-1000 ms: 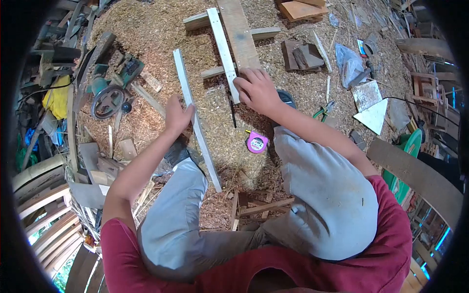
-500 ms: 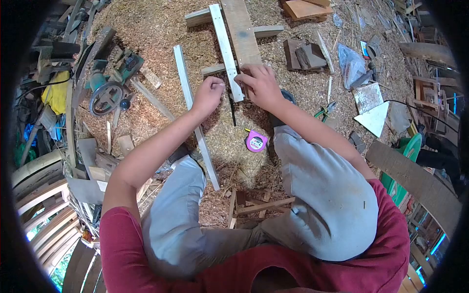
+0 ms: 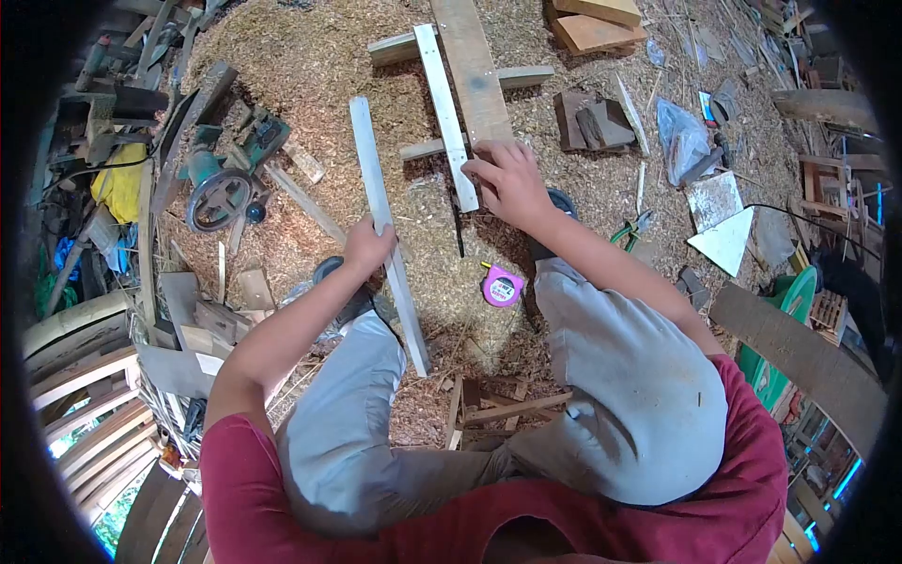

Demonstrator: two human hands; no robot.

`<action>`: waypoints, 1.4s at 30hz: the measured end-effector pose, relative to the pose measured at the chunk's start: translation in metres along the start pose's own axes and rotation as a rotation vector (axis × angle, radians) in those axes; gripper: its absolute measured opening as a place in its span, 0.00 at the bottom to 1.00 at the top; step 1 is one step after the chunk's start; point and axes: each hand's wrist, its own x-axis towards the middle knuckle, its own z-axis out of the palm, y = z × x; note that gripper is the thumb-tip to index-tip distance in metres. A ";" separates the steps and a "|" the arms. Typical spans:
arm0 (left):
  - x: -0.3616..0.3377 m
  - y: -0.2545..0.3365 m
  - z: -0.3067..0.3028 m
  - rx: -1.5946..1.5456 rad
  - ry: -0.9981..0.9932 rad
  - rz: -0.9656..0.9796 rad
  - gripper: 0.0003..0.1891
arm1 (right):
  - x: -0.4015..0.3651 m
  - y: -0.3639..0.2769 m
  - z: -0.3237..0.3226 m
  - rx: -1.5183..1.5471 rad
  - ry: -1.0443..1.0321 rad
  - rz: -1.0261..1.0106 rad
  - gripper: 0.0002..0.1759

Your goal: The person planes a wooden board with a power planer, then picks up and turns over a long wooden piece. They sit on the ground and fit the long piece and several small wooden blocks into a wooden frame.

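My left hand [image 3: 368,246] is closed round the middle of a long pale wood strip [image 3: 404,310], which slants between my legs and the planks. My right hand [image 3: 512,183] rests at the near end of a second pale strip [image 3: 438,103], its thumb and finger at that strip's edge. This second strip lies beside a wide brown plank [image 3: 473,80], across short wooden crosspieces [image 3: 526,76]. A pink tape measure [image 3: 503,286] lies on the shavings below my right hand, and a thin black rod [image 3: 459,235] sticks out under the strip's near end.
At the left stands a machine with a handwheel [image 3: 219,200]. Green-handled pliers [image 3: 631,230], a plastic bag [image 3: 682,141], a white triangular piece [image 3: 723,241] and dark wood blocks [image 3: 594,122] lie at the right. Orange-brown boards [image 3: 598,33] are at the top.
My left hand has moved left and down from near the second strip and taken hold of the left strip. My right hand stays at the second strip's end. The whole view has shifted slightly.
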 end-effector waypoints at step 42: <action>0.042 0.115 0.002 -0.782 -0.093 0.007 0.28 | -0.002 -0.001 -0.003 0.024 0.000 -0.009 0.23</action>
